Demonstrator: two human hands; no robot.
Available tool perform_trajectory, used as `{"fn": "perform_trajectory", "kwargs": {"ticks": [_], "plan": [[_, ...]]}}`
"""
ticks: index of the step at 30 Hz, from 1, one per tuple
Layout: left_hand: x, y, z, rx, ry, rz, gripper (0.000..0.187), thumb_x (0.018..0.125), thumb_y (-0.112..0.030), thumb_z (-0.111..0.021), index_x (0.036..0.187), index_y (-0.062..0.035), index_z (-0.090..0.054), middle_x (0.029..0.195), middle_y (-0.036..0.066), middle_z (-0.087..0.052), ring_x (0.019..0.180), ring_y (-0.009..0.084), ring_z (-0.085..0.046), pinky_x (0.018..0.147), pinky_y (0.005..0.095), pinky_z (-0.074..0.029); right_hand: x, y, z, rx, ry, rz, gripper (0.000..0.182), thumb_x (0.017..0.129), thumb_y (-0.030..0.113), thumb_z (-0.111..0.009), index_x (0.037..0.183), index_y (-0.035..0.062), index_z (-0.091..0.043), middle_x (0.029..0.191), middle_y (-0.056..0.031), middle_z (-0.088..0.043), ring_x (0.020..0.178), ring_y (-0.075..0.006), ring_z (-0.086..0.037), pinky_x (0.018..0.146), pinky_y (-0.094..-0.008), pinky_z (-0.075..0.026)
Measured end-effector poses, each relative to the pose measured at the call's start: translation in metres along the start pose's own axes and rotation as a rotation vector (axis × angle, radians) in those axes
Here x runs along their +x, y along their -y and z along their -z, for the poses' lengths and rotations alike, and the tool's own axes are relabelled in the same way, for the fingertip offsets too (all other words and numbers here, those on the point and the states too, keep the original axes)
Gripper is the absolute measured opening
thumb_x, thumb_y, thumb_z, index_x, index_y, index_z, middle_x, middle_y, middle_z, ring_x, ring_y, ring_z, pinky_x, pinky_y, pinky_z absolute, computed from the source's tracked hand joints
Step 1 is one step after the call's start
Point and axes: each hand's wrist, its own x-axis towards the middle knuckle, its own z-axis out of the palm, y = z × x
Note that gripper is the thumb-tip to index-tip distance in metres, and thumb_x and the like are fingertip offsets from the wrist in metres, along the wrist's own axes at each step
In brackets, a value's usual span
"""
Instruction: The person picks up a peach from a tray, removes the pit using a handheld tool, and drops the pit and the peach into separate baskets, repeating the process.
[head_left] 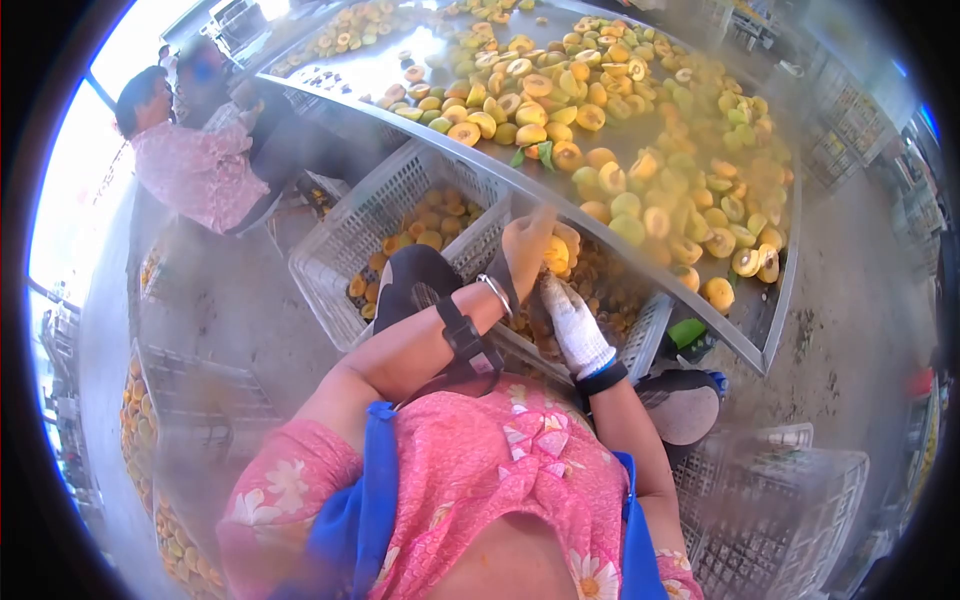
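Note:
My left hand (528,245), bare with a bracelet at the wrist, is raised at the table's near edge, its fingers closed around something I cannot make out. Close beside it, my right hand (575,325) wears a white glove, and its fingertips point up toward a yellow-orange fruit (558,256) between the hands. Which hand bears the fruit is unclear. Below both hands stands a crate of brownish fruit pieces (600,285). Halved yellow and orange fruits (530,112) lie spread on the metal table (480,160) just beyond.
A white crate (330,240) with orange fruit halves stands at the left. Another person (190,160) sits at the upper left. More crates stand at the lower left (200,400) and lower right (800,500). The table's metal corner (765,360) juts toward the right.

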Motion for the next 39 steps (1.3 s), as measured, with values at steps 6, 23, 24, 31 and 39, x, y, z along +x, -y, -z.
{"fn": "perform_trajectory", "kwargs": {"ticks": [6,23,24,31,39], "plan": [[-0.003,0.010,-0.007,0.040,-0.030,-0.214,0.048,0.103,-0.038,-0.051,0.085,0.0041,-0.067,0.076,0.012,-0.069,0.060,0.0205,-0.065,0.058,0.0294,-0.052,0.010,-0.018,-0.003,0.040,-0.013,0.156,0.037,0.105,0.038,-0.052,0.122,0.0069,-0.062,0.090,0.0017,-0.062,0.074,-0.0068,-0.055,0.062,-0.0221,-0.045],[-0.009,-0.005,0.005,-0.245,0.221,0.225,0.052,0.101,-0.049,-0.051,0.090,-0.0001,-0.067,0.085,0.016,-0.069,0.067,0.0296,-0.066,0.069,0.0410,-0.057,-0.004,-0.010,0.003,0.937,0.662,-0.277,0.042,0.103,0.054,-0.045,0.105,0.0134,-0.056,0.060,0.0038,-0.040,0.034,-0.0077,-0.029,0.031,-0.0244,-0.025],[-0.006,-0.002,0.003,-0.253,0.136,0.187,0.052,0.101,-0.050,-0.052,0.093,0.0000,-0.066,0.088,0.016,-0.069,0.068,0.0309,-0.067,0.071,0.0433,-0.057,-0.003,-0.012,0.004,0.969,0.688,-0.282,0.043,0.103,0.054,-0.044,0.105,0.0127,-0.056,0.060,0.0037,-0.040,0.034,-0.0077,-0.029,0.031,-0.0246,-0.025],[0.040,-0.036,0.077,0.099,-0.224,-0.455,0.029,0.099,-0.026,-0.059,0.097,0.0020,-0.067,0.096,0.013,-0.070,0.079,0.0228,-0.069,0.073,0.0348,-0.057,-0.008,-0.009,0.014,1.144,0.651,-0.030,0.044,0.105,0.050,-0.042,0.108,0.0081,-0.054,0.063,0.0024,-0.044,0.036,-0.0084,-0.034,0.033,-0.0262,-0.030],[0.121,-0.079,0.036,1.520,-0.016,-0.826,0.043,0.090,-0.029,-0.064,0.129,-0.0104,-0.062,0.125,0.017,-0.065,0.111,0.0343,-0.063,0.100,0.0440,-0.047,0.004,0.001,0.009,1.075,0.536,-0.013,0.042,0.105,0.049,-0.043,0.110,0.0087,-0.053,0.065,0.0014,-0.043,0.038,-0.0094,-0.037,0.035,-0.0254,-0.032]]}}
